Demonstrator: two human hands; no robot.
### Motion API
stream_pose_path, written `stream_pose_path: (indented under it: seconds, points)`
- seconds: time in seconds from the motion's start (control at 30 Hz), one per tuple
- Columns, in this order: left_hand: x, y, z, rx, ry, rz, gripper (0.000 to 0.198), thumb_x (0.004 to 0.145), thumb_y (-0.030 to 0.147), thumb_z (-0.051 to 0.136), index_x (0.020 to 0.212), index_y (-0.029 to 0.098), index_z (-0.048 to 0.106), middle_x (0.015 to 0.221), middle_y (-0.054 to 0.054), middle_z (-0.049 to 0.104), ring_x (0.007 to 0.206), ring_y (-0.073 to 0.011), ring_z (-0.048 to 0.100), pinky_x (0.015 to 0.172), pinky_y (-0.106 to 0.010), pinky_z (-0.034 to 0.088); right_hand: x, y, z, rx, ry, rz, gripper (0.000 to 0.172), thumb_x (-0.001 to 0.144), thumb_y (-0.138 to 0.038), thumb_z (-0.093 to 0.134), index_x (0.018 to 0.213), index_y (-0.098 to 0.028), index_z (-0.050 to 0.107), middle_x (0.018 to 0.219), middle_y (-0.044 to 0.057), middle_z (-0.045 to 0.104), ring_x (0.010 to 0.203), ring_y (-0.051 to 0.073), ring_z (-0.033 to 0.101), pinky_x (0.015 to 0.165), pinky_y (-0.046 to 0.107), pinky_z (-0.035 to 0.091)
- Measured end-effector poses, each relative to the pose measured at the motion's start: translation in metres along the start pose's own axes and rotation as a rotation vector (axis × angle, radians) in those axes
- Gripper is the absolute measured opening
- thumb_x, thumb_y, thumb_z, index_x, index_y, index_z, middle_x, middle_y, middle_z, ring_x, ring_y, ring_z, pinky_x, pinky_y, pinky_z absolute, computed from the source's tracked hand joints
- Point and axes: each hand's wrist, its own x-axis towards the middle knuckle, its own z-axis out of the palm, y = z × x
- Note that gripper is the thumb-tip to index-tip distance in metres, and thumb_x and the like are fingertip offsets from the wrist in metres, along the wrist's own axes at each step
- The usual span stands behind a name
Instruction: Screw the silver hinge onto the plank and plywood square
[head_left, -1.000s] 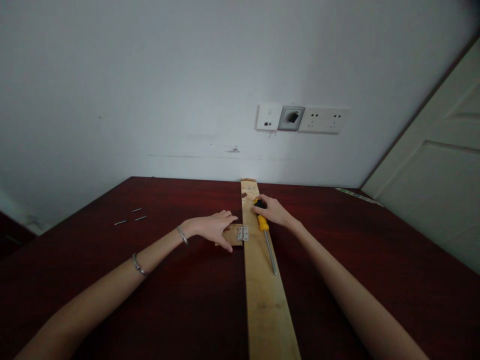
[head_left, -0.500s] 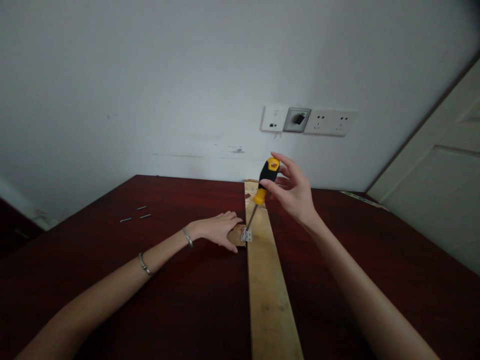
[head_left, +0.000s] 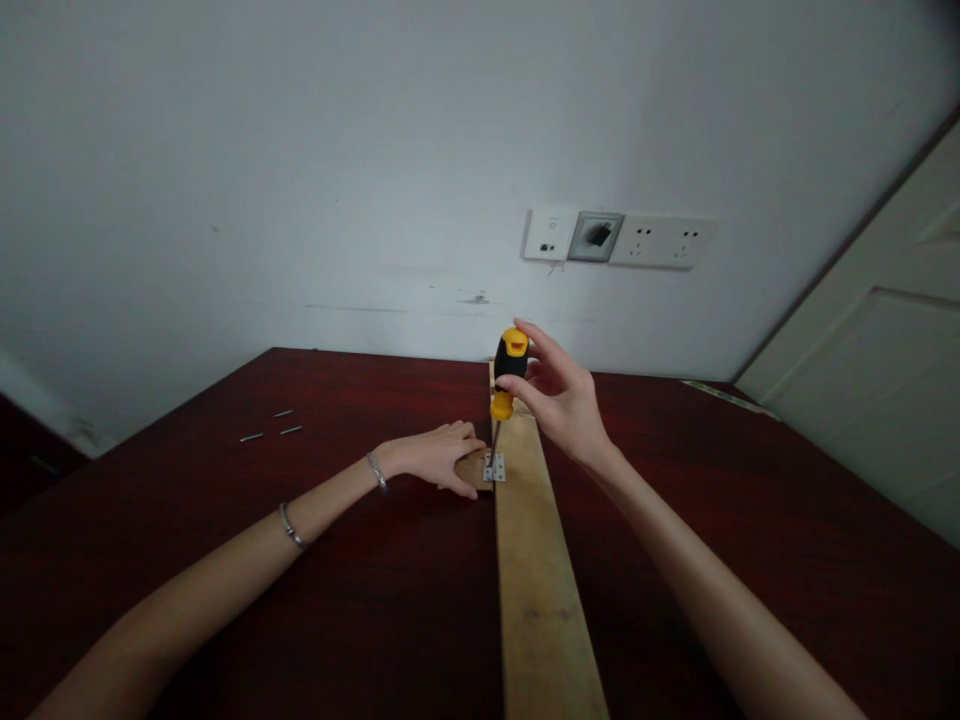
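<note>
A long pale wooden plank [head_left: 536,570] lies on the dark red table [head_left: 375,600], running away from me to the wall. A small wooden block [head_left: 475,468] sits against its left side, joined to it by a small metal hinge [head_left: 495,467]. My left hand [head_left: 435,455] lies flat on the block, fingers stretched out, pressing it down. My right hand [head_left: 559,395] grips the yellow-and-black handle of a screwdriver [head_left: 506,385]. The screwdriver stands nearly upright with its tip down on the hinge.
Three small screws or nails [head_left: 270,425] lie on the table at the far left. Wall sockets [head_left: 619,238] sit on the white wall behind the table. A white door [head_left: 877,360] stands at the right.
My right hand lifted the screwdriver off the plank, stood it upright and set its tip on the hinge. My left hand has stayed on the block.
</note>
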Motion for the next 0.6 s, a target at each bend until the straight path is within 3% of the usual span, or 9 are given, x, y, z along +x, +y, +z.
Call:
stream_pose_path:
  seconds: [0.6]
  points:
    - [-0.0005,0.0032,-0.0034,-0.01,-0.002,0.002,0.062,0.073,0.06,0.065,0.117,0.017,0.058,0.113,-0.01,0.049,0.102,-0.0265,0.047,0.089,-0.034,0.039,-0.0034,-0.0003,0.0033,-0.087,-0.022,-0.031,0.062,0.08,-0.034,0.068,0.138,-0.031,0.048,0.131,0.004,0.058,0.083,0.016,0.061,0.071,0.032,0.056]
